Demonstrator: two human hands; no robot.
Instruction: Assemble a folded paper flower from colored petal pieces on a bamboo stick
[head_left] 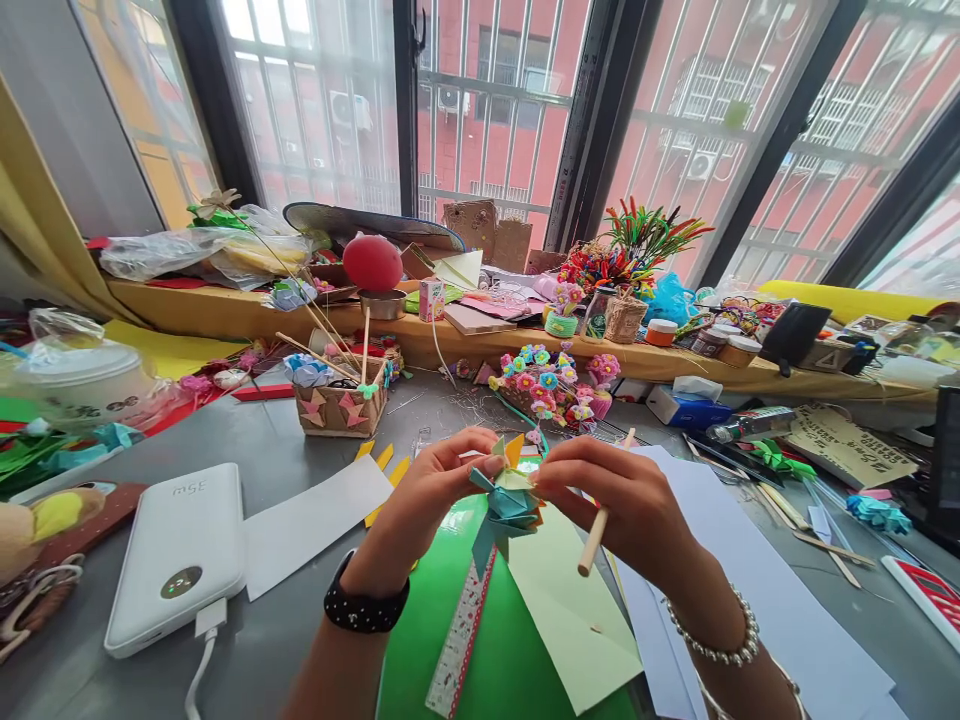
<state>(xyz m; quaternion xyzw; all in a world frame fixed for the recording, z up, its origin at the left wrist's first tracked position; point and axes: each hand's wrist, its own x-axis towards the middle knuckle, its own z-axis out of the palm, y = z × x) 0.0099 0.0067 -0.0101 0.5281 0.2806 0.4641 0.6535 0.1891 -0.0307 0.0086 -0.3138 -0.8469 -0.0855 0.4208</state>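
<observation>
My left hand (pixel 442 475) is closed on a folded-paper flower (pixel 511 505) of blue, pale yellow and orange pieces, pinching it near the top from the left. From the right, the fingertips of my right hand (pixel 630 495) meet the flower's edge. A thin wooden stick (pixel 594 543) is tucked between the fingers of that same hand, pointing down toward me. Beneath the flower lie a green mat (pixel 420 650), a patterned ruler (pixel 465 630) and a pale green paper sheet (pixel 574 620). Fingers partly cover the flower's upper side.
Left of my hands are a white power bank (pixel 180 550) with a cable, a white paper strip (pixel 315 520) and a cardboard basket (pixel 341 408) holding sticks. White sheets (pixel 780 600) lie to the right. Small craft flowers (pixel 544 385) stand behind, below a cluttered window ledge (pixel 480 350).
</observation>
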